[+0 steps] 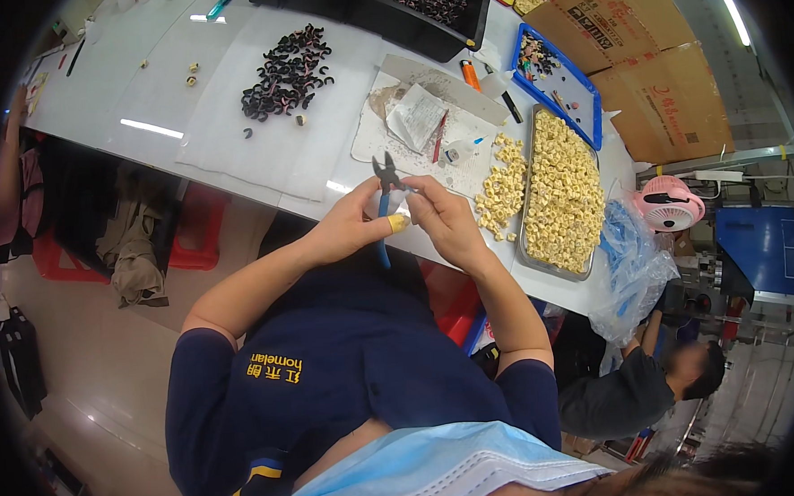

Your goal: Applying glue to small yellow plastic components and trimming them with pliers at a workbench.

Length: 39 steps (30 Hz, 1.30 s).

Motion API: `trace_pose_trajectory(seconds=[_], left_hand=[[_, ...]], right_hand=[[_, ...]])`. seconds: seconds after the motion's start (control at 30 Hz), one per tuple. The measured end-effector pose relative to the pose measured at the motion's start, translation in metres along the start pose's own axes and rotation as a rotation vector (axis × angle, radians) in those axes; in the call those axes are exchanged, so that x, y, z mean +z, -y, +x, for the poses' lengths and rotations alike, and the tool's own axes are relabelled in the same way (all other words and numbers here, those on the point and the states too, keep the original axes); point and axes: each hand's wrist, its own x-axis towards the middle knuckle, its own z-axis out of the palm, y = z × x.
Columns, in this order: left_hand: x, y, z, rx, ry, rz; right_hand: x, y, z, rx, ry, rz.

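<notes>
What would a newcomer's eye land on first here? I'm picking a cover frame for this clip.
First the two hands meeting at the table edge: the left hand holds blue-handled cutters, the right hand pinches a small yellow piece. Next, the metal tray heaped with cream-coloured parts on the right, and the pile of dark curved parts on the white table, further back.

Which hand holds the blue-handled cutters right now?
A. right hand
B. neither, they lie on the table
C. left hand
C: the left hand is wrapped around the cutters, whose black tips point up, while the right hand pinches a small part beside them.
</notes>
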Motion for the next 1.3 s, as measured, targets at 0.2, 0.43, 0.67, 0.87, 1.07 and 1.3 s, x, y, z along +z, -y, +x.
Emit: trace_pose_trajectory(seconds=[0.2,0.43,0.67,0.87,1.07,1.3], left_hand=[[-0.005,0.001,0.000,-0.060,0.088,-0.152],[0.003,-0.003,0.002,0.027,0.019,-0.234],[0.009,-0.005,0.004,0.111,-0.020,-0.062],[0.013,0.004,0.007,0.190,-0.080,-0.049],[0.012,-0.013,0.008,0.084,-0.099,-0.160],[0.004,0.008,0.004,0.129,-0.121,-0.203]], right_hand=[[-0.008,0.003,0.002,0.053,0.103,0.099],[-0.005,0.010,-0.003,-0.183,0.172,-0.136],[0.027,0.003,-0.003,-0.231,-0.058,-0.354],[0.034,-0.002,0.000,-0.304,-0.118,-0.293],[0.021,0.006,0.000,-0.377,-0.307,-0.493],[-0.002,0.004,0.005,-0.126,0.186,0.128]])
